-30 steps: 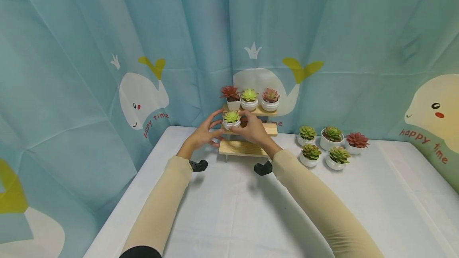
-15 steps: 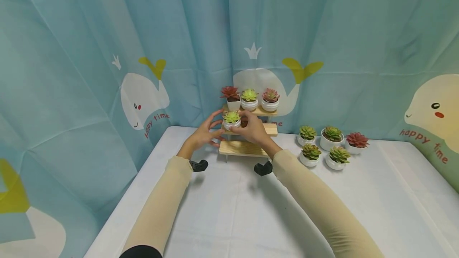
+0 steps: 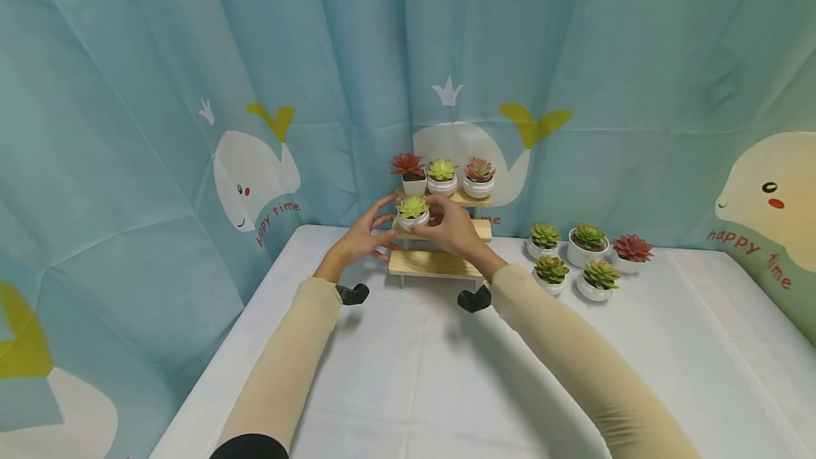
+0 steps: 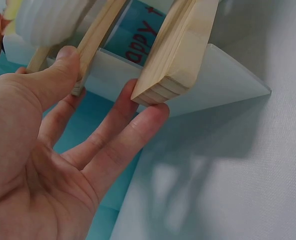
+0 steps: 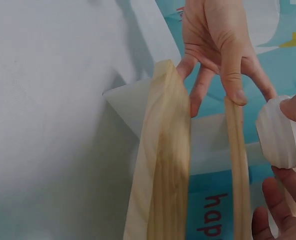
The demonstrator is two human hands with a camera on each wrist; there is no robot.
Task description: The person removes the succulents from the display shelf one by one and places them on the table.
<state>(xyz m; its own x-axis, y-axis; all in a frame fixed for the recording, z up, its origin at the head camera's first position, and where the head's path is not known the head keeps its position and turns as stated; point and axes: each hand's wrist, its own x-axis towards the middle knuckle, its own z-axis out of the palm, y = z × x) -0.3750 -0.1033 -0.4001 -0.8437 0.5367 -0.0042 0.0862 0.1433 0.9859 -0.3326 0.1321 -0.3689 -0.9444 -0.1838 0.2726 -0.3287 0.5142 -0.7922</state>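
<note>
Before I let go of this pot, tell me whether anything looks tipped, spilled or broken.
Nothing stands out. The stand looks level, its three top-shelf plants and the five plants on the table sit upright, and the pot in your right hand shows no visible damage. No spill shows.

Left arm (image 3: 283,356): reaching forward, leaning in toward the middle.
Right arm (image 3: 576,349): reaching forward too, slanting in from the other side.
Left hand (image 3: 363,238): fingers (image 4: 120,147) spread apart and a little bent, thumb (image 4: 57,80) pointing away from them.
Right hand (image 3: 451,229): pinching; part is cut off up close, so I can't tell how all 5 fingers bend.
2 hands: near each other.
</note>
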